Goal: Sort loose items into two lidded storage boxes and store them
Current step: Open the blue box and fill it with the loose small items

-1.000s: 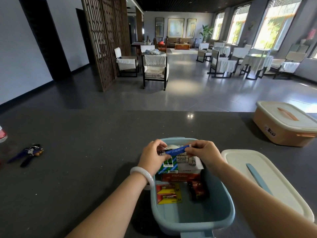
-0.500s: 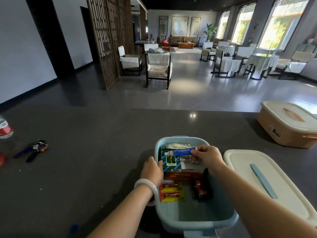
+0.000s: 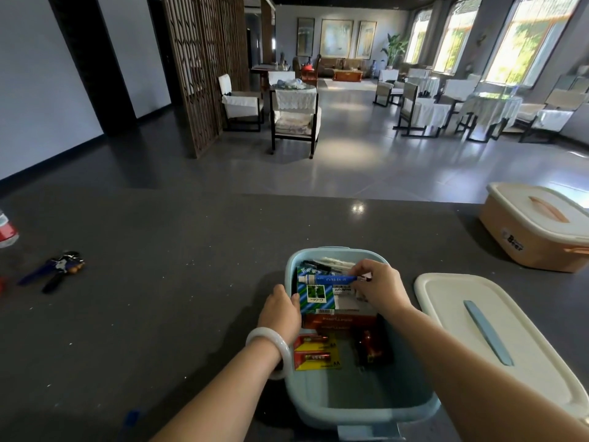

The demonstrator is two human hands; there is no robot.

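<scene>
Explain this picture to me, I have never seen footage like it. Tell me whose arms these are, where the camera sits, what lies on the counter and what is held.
No machine here: these are a person's two bare arms, filmed by one wide-angle camera worn on the head, looking forward and down. On the dark grey speckled counter stands an open pale blue plastic storage box; its cream lid with a blue handle lies to its right. A lidded peach plastic box sits farther right. In the blue box lie a green-and-white carton and yellow battery packs. The right hand pinches a small blue tube over the carton; the left hand holds the box's left rim.
</scene>
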